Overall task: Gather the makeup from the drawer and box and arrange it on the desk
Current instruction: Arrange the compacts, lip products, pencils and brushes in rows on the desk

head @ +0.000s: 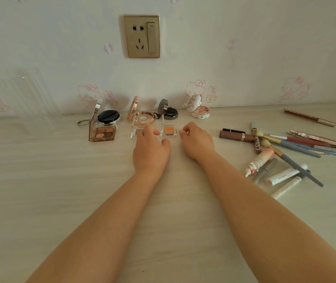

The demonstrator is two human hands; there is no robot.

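A small clear case of orange eyeshadow [169, 130] lies on the pale desk [61, 180] between my hands. My right hand [196, 140] has its fingers curled, the tips pinched at the case's right edge. My left hand [150, 148] rests flat with its fingers spread over a second small clear case [135, 133], thumb apart. Behind them stands a row of opened makeup: a brown four-colour palette [103, 134], a black cushion compact [108, 117], a rose-gold compact [142, 118], a dark grey compact [169, 113] and a white floral compact [200, 111].
To the right lie a loose pile of lipsticks [236, 136], brushes [297, 142] and tubes [284, 175], and a brown pen [310, 117] near the wall. A clear acrylic box [32, 99] stands at the far left. A wall socket [141, 36] is above.
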